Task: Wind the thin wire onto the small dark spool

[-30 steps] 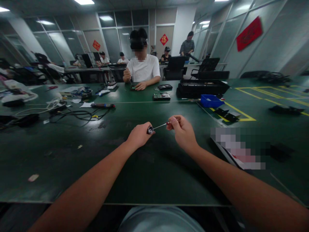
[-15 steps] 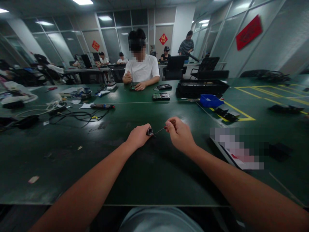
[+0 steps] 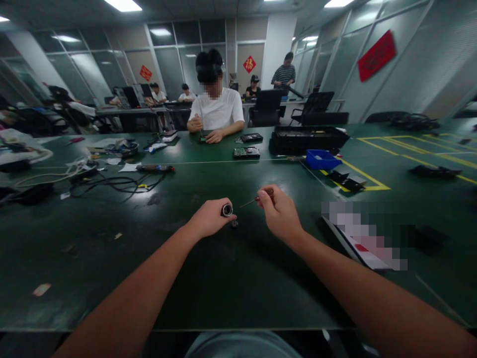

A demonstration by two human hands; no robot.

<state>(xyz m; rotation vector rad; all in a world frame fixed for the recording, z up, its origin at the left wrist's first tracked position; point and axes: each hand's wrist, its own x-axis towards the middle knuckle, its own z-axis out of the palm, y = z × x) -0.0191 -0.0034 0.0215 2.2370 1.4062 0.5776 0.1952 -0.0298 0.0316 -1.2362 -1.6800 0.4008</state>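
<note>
My left hand [image 3: 210, 217] is closed around a dark cylinder [image 3: 227, 210], whose round, silvery-rimmed end faces me. Most of the cylinder is hidden in the palm. Just below my left thumb is a small dark piece [image 3: 234, 223]; whether it touches the table or the thumb I cannot tell. My right hand [image 3: 278, 208] grips a screwdriver [image 3: 257, 199] by its reddish-brown handle. The thin shaft points left toward the cylinder, its tip a short way off it. Both hands are over the green table [image 3: 238, 283].
Across the table a person in a white shirt [image 3: 219, 112] works on a small device. Hard drives [image 3: 246, 152], a black case [image 3: 309, 139] and a blue bin [image 3: 322, 159] stand at the far side. To the left lie an electric screwdriver [image 3: 155, 168] and cables [image 3: 112, 184].
The screwdriver tip has come away from beside the cylinder. My left hand has turned the cylinder's open end more toward me, and the small dark piece now shows below the thumb.
</note>
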